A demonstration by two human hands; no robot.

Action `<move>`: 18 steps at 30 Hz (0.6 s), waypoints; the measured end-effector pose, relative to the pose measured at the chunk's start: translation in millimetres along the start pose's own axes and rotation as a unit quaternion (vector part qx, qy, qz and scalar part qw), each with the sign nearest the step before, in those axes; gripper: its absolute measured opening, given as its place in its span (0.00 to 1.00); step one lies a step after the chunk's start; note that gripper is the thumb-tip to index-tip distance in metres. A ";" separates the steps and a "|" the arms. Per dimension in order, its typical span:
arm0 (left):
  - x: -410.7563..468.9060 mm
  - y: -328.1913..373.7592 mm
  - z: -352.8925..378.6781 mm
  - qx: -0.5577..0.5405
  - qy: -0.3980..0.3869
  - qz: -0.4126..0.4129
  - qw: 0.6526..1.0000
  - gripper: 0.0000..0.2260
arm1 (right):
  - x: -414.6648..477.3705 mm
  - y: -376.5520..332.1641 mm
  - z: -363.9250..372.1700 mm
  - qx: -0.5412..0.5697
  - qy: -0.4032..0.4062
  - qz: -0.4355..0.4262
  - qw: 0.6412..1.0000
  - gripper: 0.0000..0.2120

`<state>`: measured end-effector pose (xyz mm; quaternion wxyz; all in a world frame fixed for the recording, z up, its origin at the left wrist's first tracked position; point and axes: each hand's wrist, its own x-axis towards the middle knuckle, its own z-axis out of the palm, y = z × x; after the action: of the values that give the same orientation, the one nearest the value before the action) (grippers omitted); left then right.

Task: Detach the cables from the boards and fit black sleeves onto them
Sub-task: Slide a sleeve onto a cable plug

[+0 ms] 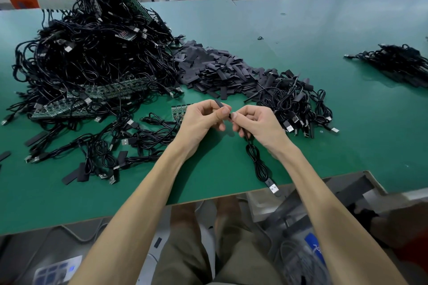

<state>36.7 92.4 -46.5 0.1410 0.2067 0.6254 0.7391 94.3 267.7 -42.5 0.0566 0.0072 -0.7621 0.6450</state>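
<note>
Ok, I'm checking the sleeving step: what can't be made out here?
Head view: whether the cable has entered the sleeve; the left hand and right hand cover the join.
Head view: boards in the heap, mostly buried by cables.
Head view: the far-right bundle, cut by the frame edge.

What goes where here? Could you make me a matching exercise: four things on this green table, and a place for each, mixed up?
Things:
1. single sleeve
2. looped cable
3. heap of sleeves
4. tangle of cables and boards

Places:
A. left side of the table
B. pinched in the left hand
C. middle of the table
D. held by the right hand

Pairs: 1-B, 2-D, 3-C, 4-A.
</note>
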 end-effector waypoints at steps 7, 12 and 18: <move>0.1 0.7 -2.0 -0.020 -0.009 -0.008 1.000 0.11 | -1.8 -3.0 1.8 0.014 0.017 0.003 1.000 0.07; 0.5 -1.2 -2.6 -0.010 -0.007 0.004 1.000 0.10 | -2.0 -2.6 1.0 0.013 0.010 0.003 1.000 0.07; -0.1 -2.3 -1.6 0.009 0.003 0.017 1.000 0.10 | -1.4 -0.5 -1.4 0.016 0.000 0.002 1.000 0.06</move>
<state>35.9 91.3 -49.0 0.1247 0.2167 0.6286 0.7364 95.9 268.9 -41.9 0.0552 0.0067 -0.7518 0.6571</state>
